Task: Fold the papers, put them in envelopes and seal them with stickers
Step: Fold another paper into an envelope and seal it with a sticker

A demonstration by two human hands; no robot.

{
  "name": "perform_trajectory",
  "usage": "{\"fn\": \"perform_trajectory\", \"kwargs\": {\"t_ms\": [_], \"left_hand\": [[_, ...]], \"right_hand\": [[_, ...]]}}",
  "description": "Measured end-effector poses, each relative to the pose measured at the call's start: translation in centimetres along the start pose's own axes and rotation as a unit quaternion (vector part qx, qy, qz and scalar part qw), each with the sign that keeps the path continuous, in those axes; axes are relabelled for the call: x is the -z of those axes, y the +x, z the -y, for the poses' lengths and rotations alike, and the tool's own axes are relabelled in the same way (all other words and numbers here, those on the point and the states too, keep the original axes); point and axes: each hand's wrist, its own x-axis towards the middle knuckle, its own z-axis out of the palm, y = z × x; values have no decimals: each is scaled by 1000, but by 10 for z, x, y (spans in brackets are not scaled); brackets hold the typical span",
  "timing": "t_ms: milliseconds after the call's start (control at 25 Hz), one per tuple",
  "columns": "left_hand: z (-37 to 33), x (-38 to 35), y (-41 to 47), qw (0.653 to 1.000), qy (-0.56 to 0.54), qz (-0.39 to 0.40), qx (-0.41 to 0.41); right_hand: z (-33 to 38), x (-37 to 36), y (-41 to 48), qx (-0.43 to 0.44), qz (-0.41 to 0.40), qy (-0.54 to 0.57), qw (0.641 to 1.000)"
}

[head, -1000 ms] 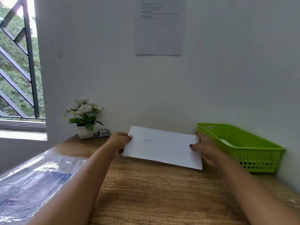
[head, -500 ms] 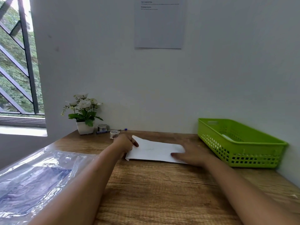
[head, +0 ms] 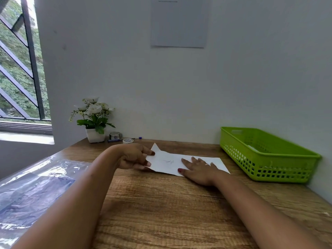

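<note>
white rectangular sheet of paper [head: 167, 163]: lies on the brown wood-grain table [head: 170, 212], toward the far side, between centre and right. a small pen scribble shows on its upper face. right part flat on the table; left end raised off the surface, far-left corner pointing up.

left hand [head: 133, 156]: at the sheet's left edge, fingers curled, thumb and fingertips pinching that raised edge.

right hand [head: 197, 169]: palm down on the sheet's near-middle part, fingers straight and spread, pressing the paper onto the table. a ring shows on one finger, red polish on the thumbnail. heel of the hand sits past the near edge, on the wood.

surroundings, outward:
- bright green perforated plastic basket [head: 260, 168] to the right of the sheet, near it but apart, against the wall. something white lies inside; cannot tell what.
- far left of the table: small white pot of white artificial flowers [head: 94, 119]; just right of it an upright grey roll of tape [head: 114, 136], a second pale roll lying flat [head: 128, 140], and a blue-capped pen [head: 124, 139] lying along the wall.
- near left: clear crinkled plastic bag [head: 36, 186] with dark contents, well apart from the sheet.
- pale printed notice [head: 179, 22] fixed on the wall above; text too small to read.
- barred window [head: 18, 69] far left, greenery outside.
</note>
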Motion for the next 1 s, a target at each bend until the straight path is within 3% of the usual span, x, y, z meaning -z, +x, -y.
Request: {"fn": "perform_trajectory", "kwargs": {"t_ms": [160, 280, 320, 400, 440, 480, 560, 640, 840, 1000], "left_hand": [[-6, 1, -10, 998, 25, 49, 13], [-16, 4, -12, 989, 146, 12, 16], [-18, 2, -10, 971, 235, -38, -1], [-19, -15, -1, 882, 434, -166, -72], [-15, -29, 7, 846, 477, -208, -116], [-8, -45, 15, 837, 480, -214, -153], [7, -72, 28, 840, 481, -158, -196], [16, -82, 43, 828, 516, -118, -187], [19, -76, 56, 823, 551, -105, -94], [22, -58, 59, 839, 529, -114, -51]], "right_hand": [[1, 1, -1, -7, 0, -4, 1000], [0, 1, -1, -8, -2, -5, 1000], [0, 1, -1, -8, -3, -4, 1000], [1, 0, -1, -9, -5, 1, 1000], [2, 0, -2, -11, -6, 2, 1000], [2, -1, -2, -13, -9, -1, 1000], [3, -2, 0, -13, -17, -4, 1000], [3, -3, 1, -8, -21, -5, 1000], [-14, -1, 0, -24, -18, -3, 1000], [-37, 0, -2, -70, -31, 7, 997]]}}
